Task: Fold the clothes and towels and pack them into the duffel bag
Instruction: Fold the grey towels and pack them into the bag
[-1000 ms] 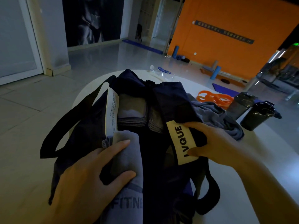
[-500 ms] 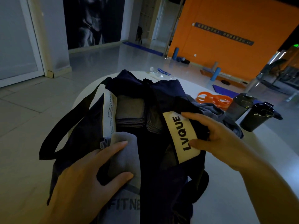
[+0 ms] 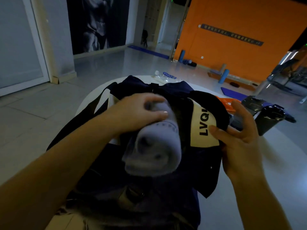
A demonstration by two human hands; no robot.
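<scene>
Now, line by line.

Step in hand: packing, by my judgement; a rolled grey towel (image 3: 154,143) is going into the open mouth of the dark navy duffel bag (image 3: 166,176).

Left hand: the left hand (image 3: 141,112) lies over the far end of the roll, fingers curled round it and gripping it, while the near end points toward the camera.

Right hand: the right hand (image 3: 239,138) pulls the bag's right flap outward; the thumb presses on the cream label (image 3: 201,128) that reads LVQ, the other fingers spread behind the flap, so the fabric is pinched between them.

Where the towel is: above the bag's opening, touching the dark fabric around it; how deep it sits I cannot tell, since it is blurred.

Look of the towel: soft, pale grey-lilac, rolled rather than flat, with a faint line of print across it; it will likely squash easily.

Next move: probably to press the roll down and forward into the free space while the flap is held wide, so the lining does not catch.

Bag: it rests on a round white surface (image 3: 274,163), straps hanging off the left edge.

Nearby: two dark shaker bottles (image 3: 269,117) and orange bands (image 3: 227,103) lie to the right of the bag.
</scene>
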